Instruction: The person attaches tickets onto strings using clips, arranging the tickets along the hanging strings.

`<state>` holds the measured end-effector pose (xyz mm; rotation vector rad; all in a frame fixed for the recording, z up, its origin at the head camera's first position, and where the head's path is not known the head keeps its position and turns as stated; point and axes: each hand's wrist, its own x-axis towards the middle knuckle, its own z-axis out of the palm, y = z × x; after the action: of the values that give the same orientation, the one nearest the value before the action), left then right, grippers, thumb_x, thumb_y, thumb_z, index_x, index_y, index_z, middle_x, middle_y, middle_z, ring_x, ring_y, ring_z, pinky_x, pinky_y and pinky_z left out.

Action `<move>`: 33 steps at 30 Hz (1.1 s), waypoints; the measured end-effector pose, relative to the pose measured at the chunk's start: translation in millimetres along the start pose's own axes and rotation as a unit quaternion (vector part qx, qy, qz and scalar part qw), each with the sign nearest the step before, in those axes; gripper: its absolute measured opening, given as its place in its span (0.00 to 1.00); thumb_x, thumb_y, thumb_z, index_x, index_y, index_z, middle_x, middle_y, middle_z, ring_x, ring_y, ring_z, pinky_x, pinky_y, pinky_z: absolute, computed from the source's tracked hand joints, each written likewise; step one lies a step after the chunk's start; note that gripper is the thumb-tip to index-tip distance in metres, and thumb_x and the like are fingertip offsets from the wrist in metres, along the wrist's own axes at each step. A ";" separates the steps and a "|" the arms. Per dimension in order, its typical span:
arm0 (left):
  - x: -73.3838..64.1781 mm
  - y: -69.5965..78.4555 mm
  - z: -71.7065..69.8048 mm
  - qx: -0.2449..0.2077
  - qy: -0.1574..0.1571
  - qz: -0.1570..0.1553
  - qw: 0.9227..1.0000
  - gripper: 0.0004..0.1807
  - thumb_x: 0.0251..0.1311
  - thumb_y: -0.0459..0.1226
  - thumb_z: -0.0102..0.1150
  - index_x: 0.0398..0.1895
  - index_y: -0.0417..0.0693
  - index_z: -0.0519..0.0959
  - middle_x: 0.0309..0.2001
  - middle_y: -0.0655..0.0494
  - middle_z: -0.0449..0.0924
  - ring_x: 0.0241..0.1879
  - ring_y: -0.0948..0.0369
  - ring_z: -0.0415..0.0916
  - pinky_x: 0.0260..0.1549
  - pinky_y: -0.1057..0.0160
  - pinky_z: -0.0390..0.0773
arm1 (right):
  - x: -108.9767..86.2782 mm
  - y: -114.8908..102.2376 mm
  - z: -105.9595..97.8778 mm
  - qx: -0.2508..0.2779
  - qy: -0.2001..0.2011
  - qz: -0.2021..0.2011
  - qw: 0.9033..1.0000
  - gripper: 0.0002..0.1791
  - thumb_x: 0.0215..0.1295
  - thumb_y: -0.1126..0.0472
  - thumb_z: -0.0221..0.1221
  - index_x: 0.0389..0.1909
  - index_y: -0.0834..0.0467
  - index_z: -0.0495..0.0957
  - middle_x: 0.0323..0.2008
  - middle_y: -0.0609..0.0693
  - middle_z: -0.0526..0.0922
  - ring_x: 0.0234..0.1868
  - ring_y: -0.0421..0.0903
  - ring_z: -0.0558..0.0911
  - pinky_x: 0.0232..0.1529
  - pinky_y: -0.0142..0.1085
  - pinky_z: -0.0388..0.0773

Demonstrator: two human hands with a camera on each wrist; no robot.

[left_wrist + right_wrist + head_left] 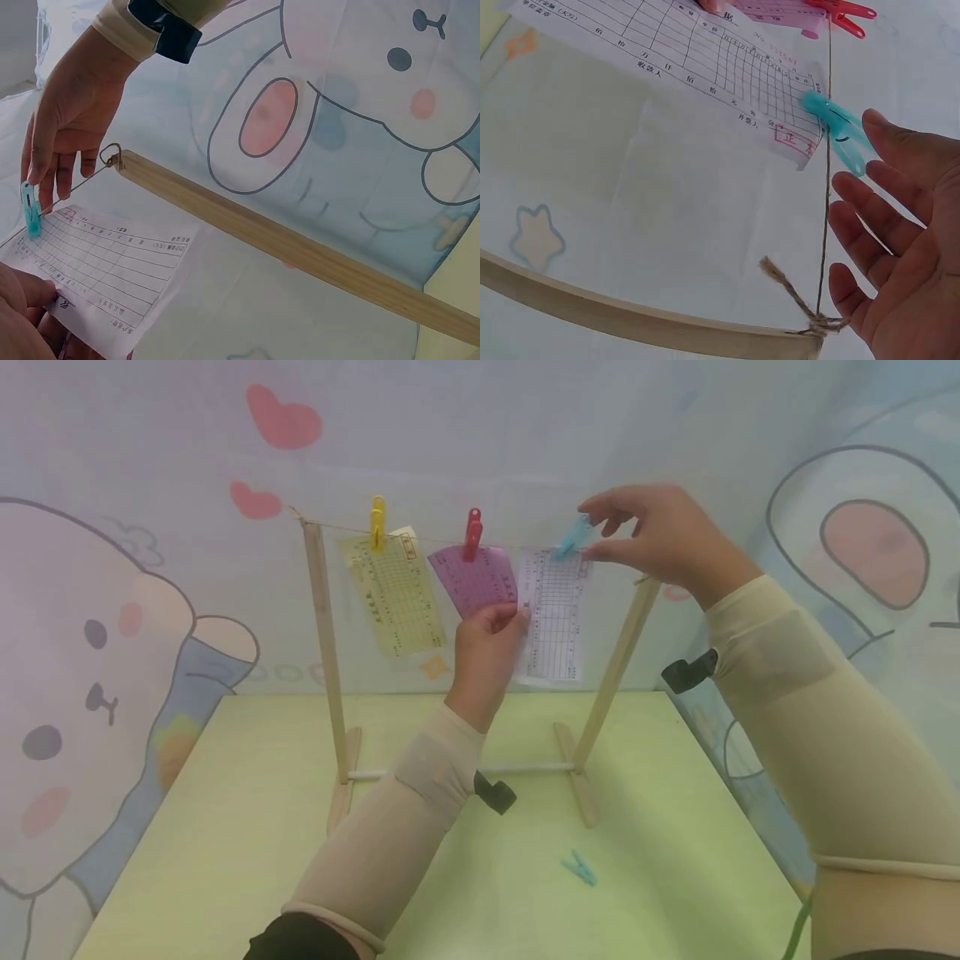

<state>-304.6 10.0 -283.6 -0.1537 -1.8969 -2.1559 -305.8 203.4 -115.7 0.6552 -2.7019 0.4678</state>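
Note:
A white printed receipt slip (557,627) hangs from a string, with a light-blue clothespin (573,538) clamped on its top edge and the string. My left hand (483,656) pinches the slip's left edge between thumb and fingers, seen also at the lower left of the left wrist view. Beside the clothespin is my right hand (663,535), thumb and fingers apart around its handle end. In the right wrist view those fingers (877,210) are spread and relaxed, with the thumb close to the clothespin's handles.
Left of the white slip hang a purple slip (476,578) under a red clothespin (472,535) and a yellow slip (397,597) under a yellow clothespin (378,525). Wooden posts (324,643) hold the string. Another blue clothespin (580,868) lies on the table (675,860).

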 end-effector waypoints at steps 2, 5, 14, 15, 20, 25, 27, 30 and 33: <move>-0.1 -0.6 -1.9 -0.004 -0.001 0.004 1.000 0.08 0.70 0.41 0.66 0.47 0.50 0.87 0.42 0.60 0.87 0.43 0.62 0.82 0.45 0.61 0.82 | -1.4 1.7 1.4 0.008 -0.001 0.008 1.000 0.34 0.67 0.41 0.67 0.72 0.44 0.75 0.62 0.49 0.82 0.56 0.52 0.76 0.55 0.50 0.73; -1.1 -2.3 -6.7 -0.012 -0.009 0.009 1.000 0.07 0.70 0.41 0.66 0.47 0.51 0.87 0.42 0.60 0.87 0.42 0.61 0.83 0.47 0.55 0.83 | -3.6 5.2 3.0 0.019 0.003 0.012 1.000 0.35 0.67 0.40 0.67 0.73 0.44 0.73 0.66 0.48 0.79 0.61 0.55 0.75 0.63 0.55 0.72; -20.2 -19.7 -46.7 0.089 0.005 0.110 0.990 0.10 0.68 0.45 0.68 0.47 0.54 0.86 0.44 0.62 0.87 0.47 0.63 0.81 0.48 0.57 0.82 | -41.1 22.7 23.0 0.059 0.181 -0.054 0.980 0.26 0.70 0.53 0.65 0.67 0.54 0.78 0.66 0.52 0.78 0.66 0.51 0.74 0.64 0.47 0.72; -25.4 -24.6 -54.3 0.108 0.015 0.125 0.986 0.10 0.68 0.45 0.68 0.47 0.53 0.86 0.43 0.62 0.87 0.47 0.62 0.82 0.47 0.57 0.82 | -49.7 26.5 30.9 0.064 0.213 -0.082 0.971 0.24 0.69 0.56 0.66 0.64 0.57 0.79 0.63 0.54 0.80 0.63 0.52 0.76 0.61 0.43 0.72; -59.0 -69.1 -99.6 0.207 0.047 0.134 0.968 0.10 0.68 0.45 0.67 0.47 0.53 0.86 0.45 0.60 0.87 0.45 0.59 0.83 0.40 0.56 0.82 | -107.0 45.5 92.0 0.089 0.257 -0.150 0.951 0.18 0.61 0.69 0.68 0.52 0.69 0.82 0.47 0.63 0.85 0.47 0.52 0.79 0.48 0.28 0.71; -97.0 -132.1 -147.8 0.347 0.009 0.013 0.938 0.22 0.65 0.48 0.68 0.59 0.50 0.83 0.59 0.51 0.81 0.61 0.46 0.76 0.55 0.45 0.80 | -174.9 75.6 192.9 0.094 0.106 -0.041 0.989 0.13 0.63 0.65 0.70 0.47 0.64 0.84 0.41 0.55 0.86 0.39 0.49 0.81 0.38 0.35 0.78; -108.7 -157.5 -164.3 0.417 -0.011 -0.026 0.908 0.28 0.63 0.48 0.70 0.63 0.46 0.80 0.62 0.45 0.79 0.61 0.42 0.74 0.55 0.40 0.78 | -198.9 86.4 237.0 0.100 0.020 0.036 0.994 0.16 0.64 0.59 0.71 0.49 0.62 0.85 0.41 0.53 0.86 0.40 0.49 0.82 0.37 0.40 0.80; -123.2 -187.7 -182.1 0.495 -0.034 -0.054 0.866 0.35 0.58 0.48 0.74 0.64 0.39 0.78 0.60 0.37 0.79 0.53 0.38 0.76 0.47 0.37 0.79 | -228.2 93.1 292.2 0.103 -0.086 0.143 0.981 0.26 0.62 0.49 0.73 0.55 0.61 0.83 0.45 0.52 0.86 0.43 0.48 0.82 0.43 0.44 0.82; -134.2 -204.3 -191.5 0.534 -0.043 -0.053 0.843 0.38 0.52 0.48 0.78 0.63 0.35 0.78 0.54 0.35 0.80 0.44 0.41 0.75 0.39 0.40 0.79 | -244.1 93.4 326.8 0.102 -0.125 0.185 0.969 0.32 0.55 0.48 0.77 0.55 0.62 0.83 0.44 0.51 0.84 0.43 0.47 0.82 0.46 0.48 0.83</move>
<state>-212.1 -139.1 -539.7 0.0857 -2.8731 -0.8464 -220.0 249.7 -522.6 0.2688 -3.0566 0.8146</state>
